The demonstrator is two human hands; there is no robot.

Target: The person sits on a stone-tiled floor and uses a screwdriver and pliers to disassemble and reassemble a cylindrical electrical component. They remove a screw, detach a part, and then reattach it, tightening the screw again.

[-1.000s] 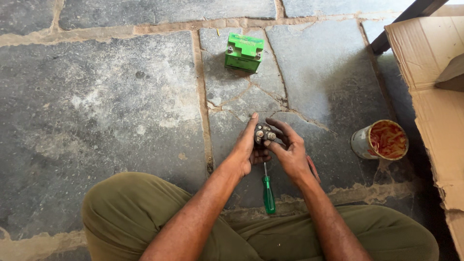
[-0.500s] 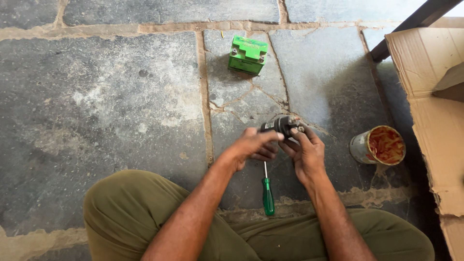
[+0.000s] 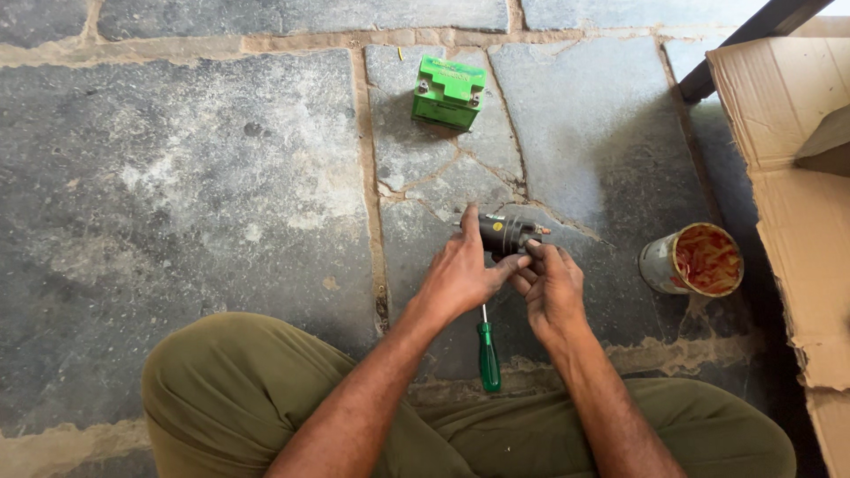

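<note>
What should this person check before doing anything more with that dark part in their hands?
1. Both hands on the part: ok, left hand and right hand grip it.
2. Screwdriver within reach: ok, it lies on the floor below the hands.
3. Battery out of the way: ok, apart, further up the floor.
4. Tin upright: ok, standing to the right.
5. Part's screws or terminals: cannot tell, too small.
</note>
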